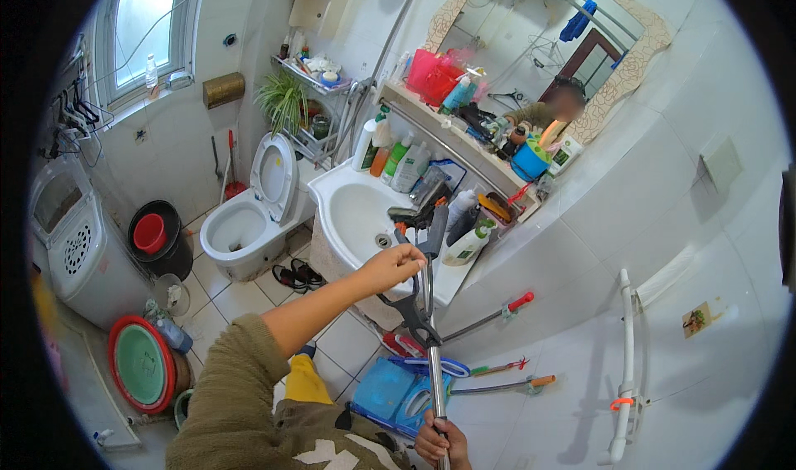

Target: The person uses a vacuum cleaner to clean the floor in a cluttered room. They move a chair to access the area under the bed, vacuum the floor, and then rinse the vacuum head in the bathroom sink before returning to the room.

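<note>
A long-handled tool with a metal pole [437, 376] stands slantwise before me, its upper end over the washbasin's front right. Near its top are grey padded pieces [436, 233] and a black plastic lever [413, 320]. My left hand [396, 268] has its fingers curled at the upper metal rod, just below the grey piece. Lower down, my right hand [441, 443] is wrapped around the pole. Behind the tool, the white washbasin [354, 212] holds several bottles along its rim, among them a white pump bottle [467, 246].
A toilet [233, 230] with its lid up stands left of the basin. A blue dustpan [382, 383] and brushes lie beside the pole. Red and green basins [140, 364], a black bucket [180, 255] and a washing machine [93, 252] line the left. Cluttered shelf [460, 131] under the mirror.
</note>
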Demonstrator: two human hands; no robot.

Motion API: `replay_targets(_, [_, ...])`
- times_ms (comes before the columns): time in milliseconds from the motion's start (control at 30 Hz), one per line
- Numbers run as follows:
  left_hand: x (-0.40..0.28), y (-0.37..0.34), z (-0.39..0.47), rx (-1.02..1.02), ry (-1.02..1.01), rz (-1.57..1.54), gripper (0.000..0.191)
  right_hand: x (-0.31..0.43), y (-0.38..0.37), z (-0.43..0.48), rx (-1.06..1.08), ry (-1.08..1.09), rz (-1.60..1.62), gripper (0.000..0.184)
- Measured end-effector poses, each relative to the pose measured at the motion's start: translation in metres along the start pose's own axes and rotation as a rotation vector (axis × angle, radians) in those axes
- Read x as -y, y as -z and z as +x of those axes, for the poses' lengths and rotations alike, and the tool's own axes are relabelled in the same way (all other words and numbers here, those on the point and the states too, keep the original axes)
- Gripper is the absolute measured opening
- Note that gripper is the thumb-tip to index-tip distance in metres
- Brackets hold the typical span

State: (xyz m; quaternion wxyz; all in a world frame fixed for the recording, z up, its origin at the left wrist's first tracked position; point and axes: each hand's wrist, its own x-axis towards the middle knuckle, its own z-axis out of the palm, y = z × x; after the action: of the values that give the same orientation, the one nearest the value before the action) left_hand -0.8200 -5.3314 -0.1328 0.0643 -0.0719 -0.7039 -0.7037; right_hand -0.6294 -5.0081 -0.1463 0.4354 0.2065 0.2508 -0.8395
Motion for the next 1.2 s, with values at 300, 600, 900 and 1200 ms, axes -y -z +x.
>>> replay_targets(300, [0.026, 0.009, 0.021, 0.146, 0.297, 0.001, 0.043, -0.008, -0.044, -0.003, -0.278, -0.020, -0.176, 0.035])
replay_targets(600, [-0.080, -0.052, -0.123, 0.203, -0.003, 0.282, 0.067, 0.005, -0.045, 0.007, -0.271, 0.021, -0.025, 0.037])
replay_targets(900, [-0.073, -0.084, -0.160, 0.264, -0.008, 0.306, 0.086, -0.003, -0.068, 0.017, -0.347, 0.045, -0.153, 0.029])
replay_targets(1200, [-0.074, -0.076, -0.130, 0.342, 0.060, 0.398, 0.074, 0.020, 0.010, 0.053, 0.011, -0.092, -0.500, 0.023])
